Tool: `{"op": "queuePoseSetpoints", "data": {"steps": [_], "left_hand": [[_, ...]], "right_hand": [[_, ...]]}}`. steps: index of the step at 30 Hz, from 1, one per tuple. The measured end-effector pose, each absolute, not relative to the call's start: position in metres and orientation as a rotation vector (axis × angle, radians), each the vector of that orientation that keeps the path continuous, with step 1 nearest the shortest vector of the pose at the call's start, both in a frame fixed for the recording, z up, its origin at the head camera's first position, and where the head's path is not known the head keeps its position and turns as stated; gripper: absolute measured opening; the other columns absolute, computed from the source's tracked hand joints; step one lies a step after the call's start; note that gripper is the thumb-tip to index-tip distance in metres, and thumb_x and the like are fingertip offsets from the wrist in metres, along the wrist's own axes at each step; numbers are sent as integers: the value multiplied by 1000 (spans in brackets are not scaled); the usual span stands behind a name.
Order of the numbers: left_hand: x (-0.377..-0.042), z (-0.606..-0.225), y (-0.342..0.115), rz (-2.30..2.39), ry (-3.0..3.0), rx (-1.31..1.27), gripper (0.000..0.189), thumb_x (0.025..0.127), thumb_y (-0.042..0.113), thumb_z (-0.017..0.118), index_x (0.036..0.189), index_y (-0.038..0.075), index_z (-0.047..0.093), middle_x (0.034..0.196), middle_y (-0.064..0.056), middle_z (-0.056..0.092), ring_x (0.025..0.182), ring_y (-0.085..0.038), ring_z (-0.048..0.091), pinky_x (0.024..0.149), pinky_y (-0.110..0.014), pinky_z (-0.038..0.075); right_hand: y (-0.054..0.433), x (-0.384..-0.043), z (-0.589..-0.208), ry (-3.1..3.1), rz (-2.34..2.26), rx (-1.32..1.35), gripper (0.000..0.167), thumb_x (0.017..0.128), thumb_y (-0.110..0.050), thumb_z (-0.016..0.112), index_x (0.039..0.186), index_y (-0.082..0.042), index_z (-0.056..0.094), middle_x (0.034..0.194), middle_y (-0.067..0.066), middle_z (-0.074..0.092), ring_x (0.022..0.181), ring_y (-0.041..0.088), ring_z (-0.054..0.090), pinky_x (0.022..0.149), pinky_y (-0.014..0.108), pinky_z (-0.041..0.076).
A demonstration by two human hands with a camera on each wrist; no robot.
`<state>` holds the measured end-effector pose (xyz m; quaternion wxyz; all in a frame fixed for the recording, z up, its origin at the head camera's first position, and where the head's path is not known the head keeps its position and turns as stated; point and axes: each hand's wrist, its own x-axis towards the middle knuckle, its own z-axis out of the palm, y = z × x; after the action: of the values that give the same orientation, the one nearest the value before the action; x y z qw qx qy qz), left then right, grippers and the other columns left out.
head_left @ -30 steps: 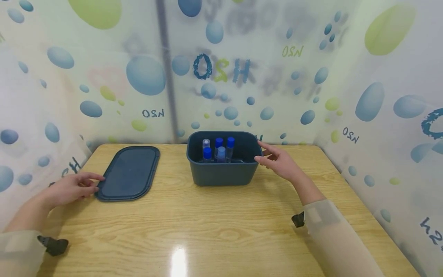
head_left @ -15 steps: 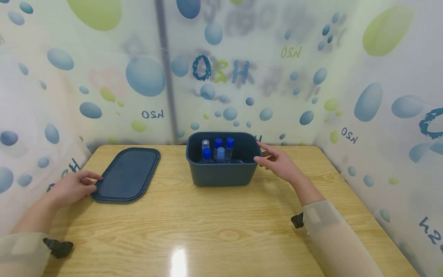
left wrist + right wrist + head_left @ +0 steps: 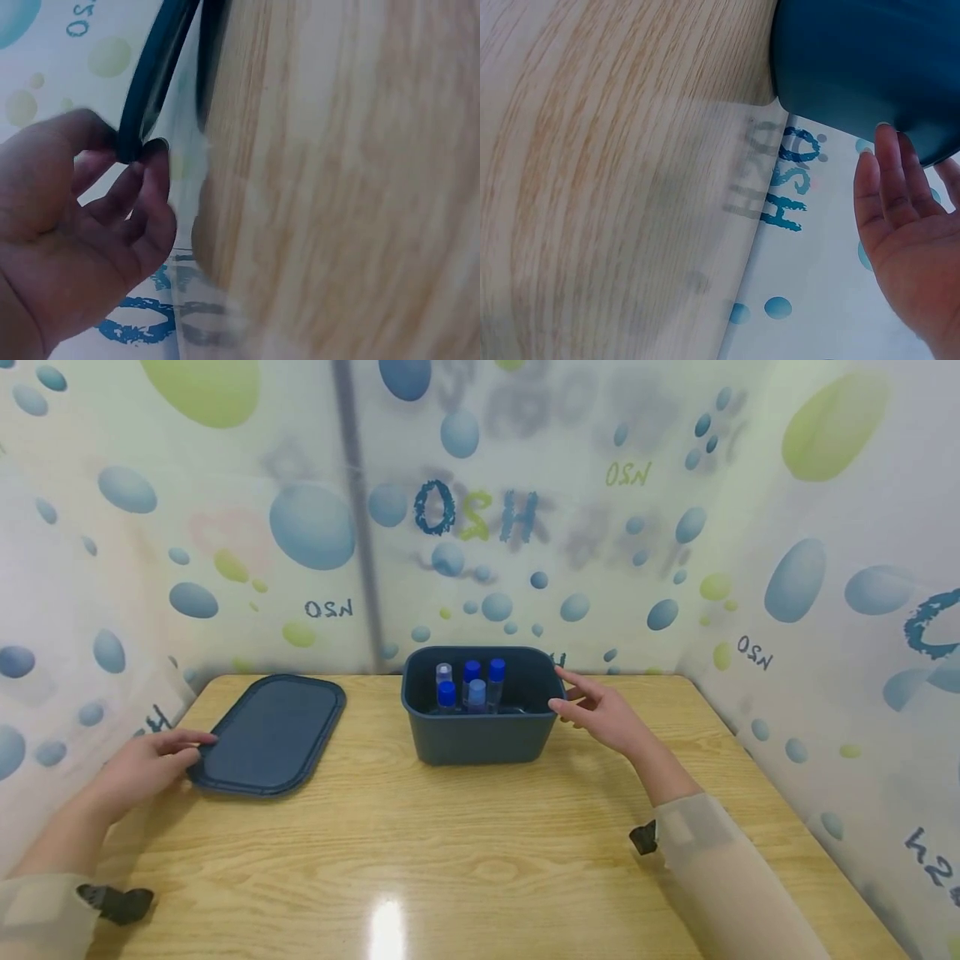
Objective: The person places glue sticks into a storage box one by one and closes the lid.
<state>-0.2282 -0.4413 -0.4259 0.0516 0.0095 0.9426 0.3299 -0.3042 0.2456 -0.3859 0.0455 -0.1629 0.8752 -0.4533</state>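
At the left of the table lies a dark blue flat lid (image 3: 270, 735) with a raised rim. My left hand (image 3: 146, 772) pinches its near left edge between thumb and fingers; the left wrist view shows the lid edge (image 3: 133, 127) tilted up from the table. A dark blue plastic bin (image 3: 483, 739) stands upright at the back middle, its top uncovered. Several small clear bottles stand inside it, most with blue caps (image 3: 497, 670). My right hand (image 3: 607, 714) rests against the bin's right end, thumb at the front corner, the other fingers nearly straight against the wall (image 3: 855, 82).
The wooden table (image 3: 450, 860) ends at a patterned curtain (image 3: 480, 527), which rises close behind the bin and encloses both sides. Black wrist cameras sit at both sleeves.
The left fingers have closed on the lid's edge. The lid has shifted slightly left and its near edge has risen. The right hand and the bin have stayed in place.
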Motion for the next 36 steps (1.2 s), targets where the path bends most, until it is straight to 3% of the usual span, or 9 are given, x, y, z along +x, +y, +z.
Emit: {"op": "queuePoseSetpoints", "data": {"steps": [5, 9, 12, 17, 21, 26, 28, 32, 36], "left_hand": [[-226, -428, -443, 1246, 2699, 25, 55, 116, 29, 59, 159, -4, 49, 139, -20, 64, 90, -12, 76, 80, -33, 66], [-223, -428, -443, 1419, 2624, 64, 42, 113, 23, 65, 154, 13, 61, 128, 18, 64, 91, -12, 76, 81, -33, 66], [-222, -426, -440, 1522, 2604, 108, 36, 112, 16, 66, 146, 26, 69, 119, 38, 60, 90, -9, 76, 79, -31, 66], [-220, -422, -435, 1569, 2649, 152, 38, 110, 11, 67, 143, 30, 71, 119, 39, 61, 88, -7, 75, 76, -30, 66], [-219, -416, -428, 1487, 2759, 136, 40, 111, 18, 68, 151, 23, 65, 123, 30, 57, 88, -4, 73, 76, -29, 65], [-219, -407, -415, 1382, 2881, 114, 54, 112, 23, 66, 162, 7, 52, 137, -15, 52, 85, -2, 73, 74, -28, 65], [-219, -404, -411, 1351, 2907, 114, 60, 113, 24, 65, 165, 3, 46, 139, -27, 49, 84, 0, 73, 73, -28, 65], [-220, -398, -404, 1304, 2944, 111, 66, 113, 28, 66, 168, 2, 40, 140, -29, 50, 86, 4, 74, 73, -28, 65], [-221, -393, -398, 1291, 2981, 108, 66, 112, 30, 66, 167, 1, 43, 143, -31, 51, 85, 10, 72, 72, -26, 64]], "right_hand": [[246, -305, -386, 2661, -1392, -509, 70, 109, -47, 67, 172, -35, 39, 142, 18, 64, 120, 50, 67, 99, 57, 56], [246, -306, -387, 2649, -1408, -520, 70, 110, -45, 67, 172, -35, 38, 140, 17, 66, 119, 50, 69, 100, 52, 58], [246, -305, -388, 2643, -1414, -526, 71, 110, -45, 67, 173, -34, 37, 139, 16, 67, 118, 49, 71, 100, 48, 60], [245, -304, -388, 2631, -1430, -506, 72, 109, -48, 69, 172, -36, 38, 138, 15, 67, 118, 48, 71, 104, 60, 57], [245, -304, -388, 2630, -1432, -502, 71, 109, -49, 68, 172, -37, 38, 136, 15, 67, 118, 49, 70, 105, 64, 55], [245, -304, -387, 2630, -1433, -503, 71, 109, -48, 69, 172, -37, 37, 135, 15, 67, 118, 49, 70, 105, 63, 55], [246, -304, -387, 2632, -1425, -509, 72, 109, -47, 68, 173, -36, 37, 135, 15, 67, 118, 49, 70, 105, 62, 56], [246, -304, -387, 2634, -1415, -525, 71, 110, -45, 67, 173, -33, 36, 136, 17, 67, 118, 50, 69, 104, 58, 57], [245, -303, -385, 2639, -1410, -534, 71, 110, -43, 67, 173, -32, 36, 137, 17, 68, 117, 49, 70, 101, 47, 59]]}}
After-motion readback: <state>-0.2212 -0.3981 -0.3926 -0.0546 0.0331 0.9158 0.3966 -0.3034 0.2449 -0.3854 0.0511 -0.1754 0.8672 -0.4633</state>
